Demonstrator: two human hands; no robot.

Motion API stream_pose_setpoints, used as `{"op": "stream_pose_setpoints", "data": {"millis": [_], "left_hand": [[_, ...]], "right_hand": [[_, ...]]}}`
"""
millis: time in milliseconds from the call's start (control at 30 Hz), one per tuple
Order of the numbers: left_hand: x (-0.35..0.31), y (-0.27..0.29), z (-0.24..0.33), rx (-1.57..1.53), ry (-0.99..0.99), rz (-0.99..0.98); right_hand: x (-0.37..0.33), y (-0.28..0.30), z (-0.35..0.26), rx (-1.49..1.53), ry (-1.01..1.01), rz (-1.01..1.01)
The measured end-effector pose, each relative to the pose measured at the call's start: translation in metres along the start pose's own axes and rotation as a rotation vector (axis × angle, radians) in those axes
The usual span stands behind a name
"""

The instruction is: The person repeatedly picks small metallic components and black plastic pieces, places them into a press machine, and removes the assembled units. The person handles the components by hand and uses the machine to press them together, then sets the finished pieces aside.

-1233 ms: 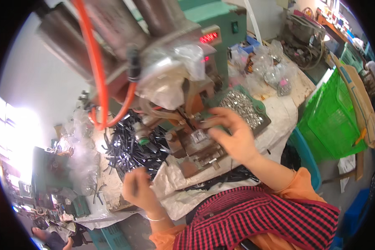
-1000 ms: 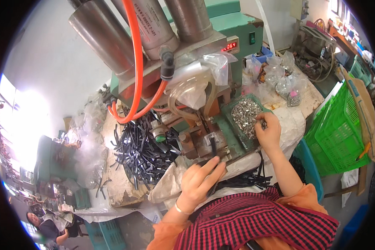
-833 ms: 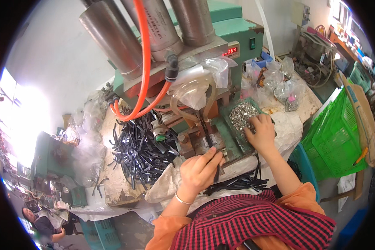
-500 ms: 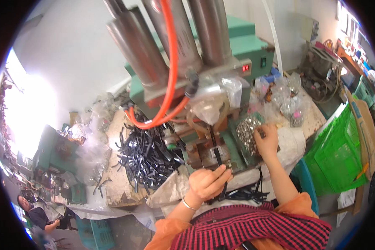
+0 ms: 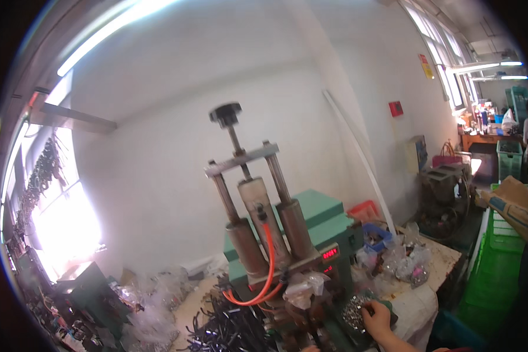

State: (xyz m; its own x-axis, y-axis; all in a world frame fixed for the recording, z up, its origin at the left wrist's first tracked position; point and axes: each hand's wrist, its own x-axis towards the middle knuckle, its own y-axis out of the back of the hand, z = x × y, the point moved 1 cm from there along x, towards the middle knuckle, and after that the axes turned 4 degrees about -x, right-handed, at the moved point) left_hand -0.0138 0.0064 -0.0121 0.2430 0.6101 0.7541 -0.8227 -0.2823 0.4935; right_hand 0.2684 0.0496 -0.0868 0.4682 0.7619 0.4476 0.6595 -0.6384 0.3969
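Observation:
My right hand [image 5: 378, 320] is at the tray of small shiny metal pieces [image 5: 353, 312], right of the press. Its fingers are bent together at the heap; whatever they may hold cannot be made out. Of my left hand [image 5: 311, 349] only a sliver shows at the lower edge, below the press, with its fingers cut off from sight. The press [image 5: 258, 234] has metal cylinders, a black knob on top and orange air hoses [image 5: 270, 258]. A heap of black strips [image 5: 232, 328] lies to its left.
Clear plastic bags [image 5: 152, 317] crowd the table's left side, and more bags [image 5: 408, 261] lie at the right. Behind those is a blue bin [image 5: 376, 234]. A green machine box [image 5: 311, 217] stands behind the press. Green crates [image 5: 490, 287] sit beyond the table's right edge.
The view has tilted up, so the press and the wall show more and my left hand has dropped almost out of sight. My right hand stays at the metal pieces.

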Motion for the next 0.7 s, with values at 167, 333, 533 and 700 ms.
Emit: {"op": "stream_pose_setpoints", "data": {"millis": [167,333,533,700], "left_hand": [[0.004,0.070,-0.077,0.384,0.384,0.106],[-0.016,0.086,-0.195,0.636,0.796,-0.143],[-0.018,0.062,-0.225,0.658,0.903,-0.125],[-0.036,0.084,-0.182,0.479,0.958,-0.192]], "right_hand": [[0.007,-0.003,0.010,0.005,0.082,0.031],[0.011,-0.015,0.008,0.040,-0.032,-0.125],[0.017,0.034,0.094,-0.054,-0.021,-0.210],[0.011,0.060,0.055,-0.060,-0.119,-0.284]]}}
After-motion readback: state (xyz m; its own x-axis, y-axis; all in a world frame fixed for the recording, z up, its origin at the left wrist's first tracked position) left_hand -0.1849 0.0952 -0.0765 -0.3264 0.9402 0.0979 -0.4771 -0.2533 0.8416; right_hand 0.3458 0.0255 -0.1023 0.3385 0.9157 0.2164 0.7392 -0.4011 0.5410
